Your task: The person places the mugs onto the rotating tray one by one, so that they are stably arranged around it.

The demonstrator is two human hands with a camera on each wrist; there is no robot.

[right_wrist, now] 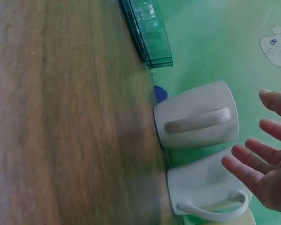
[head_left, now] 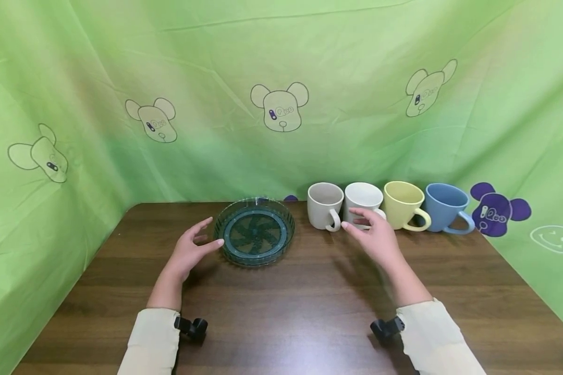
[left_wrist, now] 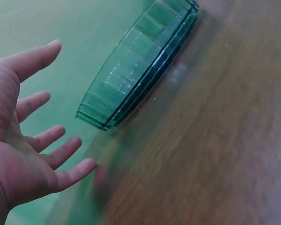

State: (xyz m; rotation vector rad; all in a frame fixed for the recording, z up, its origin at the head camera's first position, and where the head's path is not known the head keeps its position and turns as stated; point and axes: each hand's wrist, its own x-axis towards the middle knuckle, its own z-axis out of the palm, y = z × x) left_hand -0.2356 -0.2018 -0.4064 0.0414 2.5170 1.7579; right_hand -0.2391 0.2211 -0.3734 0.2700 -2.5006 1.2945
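A round, clear green tray [head_left: 255,259] with a low ribbed wall lies on the table, left of centre. Beside its left edge is my left hand [head_left: 191,250], fingers spread and holding nothing; the left wrist view shows a gap between the hand [left_wrist: 33,150] and the tray [left_wrist: 136,70]. My right hand [head_left: 374,237] hovers in front of the white mug [head_left: 356,200], partly hiding it, its fingers apart and empty. Left of that mug stands a light grey mug [head_left: 321,212], its handle turned toward the right hand's thumb.
To the right of the white mug stand a yellow mug [head_left: 401,205] and a blue mug [head_left: 441,208], in one row along the table's back edge. A green printed cloth [head_left: 216,146] hangs behind and beside the brown wooden table [head_left: 281,307].
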